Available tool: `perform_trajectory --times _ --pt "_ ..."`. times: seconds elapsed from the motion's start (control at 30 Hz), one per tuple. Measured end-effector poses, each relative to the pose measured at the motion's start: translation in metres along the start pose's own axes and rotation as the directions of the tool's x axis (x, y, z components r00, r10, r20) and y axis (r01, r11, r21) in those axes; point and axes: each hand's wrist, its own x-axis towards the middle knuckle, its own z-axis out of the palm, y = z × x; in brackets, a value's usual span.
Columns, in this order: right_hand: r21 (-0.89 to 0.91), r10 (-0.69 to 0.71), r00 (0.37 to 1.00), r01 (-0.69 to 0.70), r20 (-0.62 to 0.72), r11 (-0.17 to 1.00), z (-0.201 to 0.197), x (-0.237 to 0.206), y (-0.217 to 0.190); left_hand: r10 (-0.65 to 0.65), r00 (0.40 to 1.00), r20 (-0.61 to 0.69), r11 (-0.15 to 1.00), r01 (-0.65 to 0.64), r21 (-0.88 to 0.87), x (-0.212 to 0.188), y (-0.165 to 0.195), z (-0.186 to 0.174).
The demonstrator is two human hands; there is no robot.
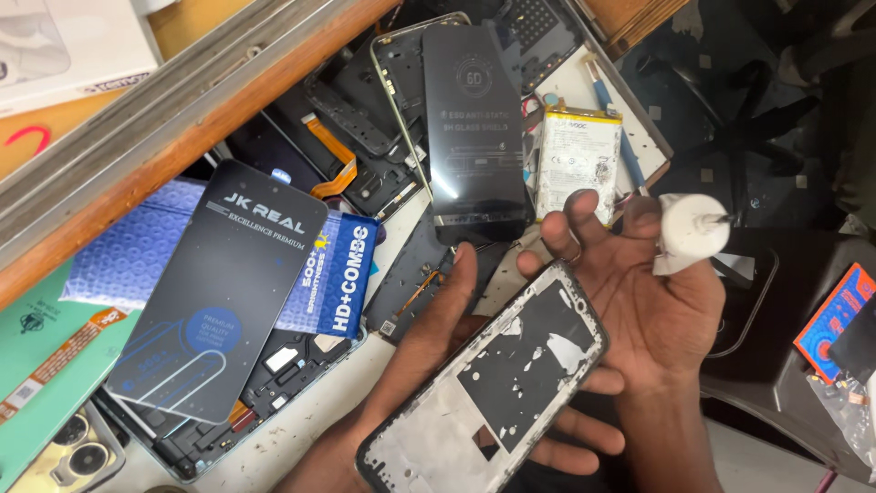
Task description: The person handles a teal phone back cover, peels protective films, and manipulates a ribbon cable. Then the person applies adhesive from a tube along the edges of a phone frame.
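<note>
My left hand [429, 338] holds a bare phone middle frame [493, 393] from below, thumb on its upper left edge and fingers showing under its right side. The frame is dark with patches of white adhesive residue, and it lies tilted with its inner face up. My right hand [648, 310] is just right of the frame, palm up, its fingertips touching the frame's top corner. A small white tube with a thin nozzle [689, 228] is pinched between that hand's thumb and forefinger.
An open drawer holds phone parts: a black screen-protector pack [219, 283], a blue packet [338, 274], a black glass sheet [474, 128], a white battery [578, 160] and a blue-handled tool [611, 110]. A dark plastic stool [785, 365] stands at right, bearing an orange and blue box [835, 319].
</note>
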Motion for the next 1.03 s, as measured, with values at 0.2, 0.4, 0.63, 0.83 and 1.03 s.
perform_trajectory --times 0.2,0.4,0.63,0.83,1.03 --pt "-0.009 -0.116 0.99 0.116 -0.079 0.993 -0.004 -0.005 0.0 0.132 0.972 -0.194 0.99 -0.137 -0.014 -0.007 0.0 0.014" --pt "-0.06 -0.25 0.952 0.243 -0.18 0.968 0.001 -0.008 -0.012 0.456 0.866 -0.204 0.878 -0.4 0.264 -0.005 -0.004 0.032" --pt "-0.073 -0.309 0.888 0.303 -0.341 0.95 0.022 -0.011 0.002 0.687 0.714 -0.131 0.719 -0.643 0.264 -0.012 -0.009 0.051" --pt "-0.129 -0.317 0.803 0.293 -0.505 0.947 0.053 -0.028 0.012 0.697 0.713 0.08 0.715 -0.7 0.008 -0.023 -0.024 0.069" --pt "-0.091 -0.268 0.817 0.259 -0.511 0.962 0.069 -0.06 0.01 0.84 0.541 0.044 0.541 -0.826 -0.156 -0.017 -0.053 0.071"
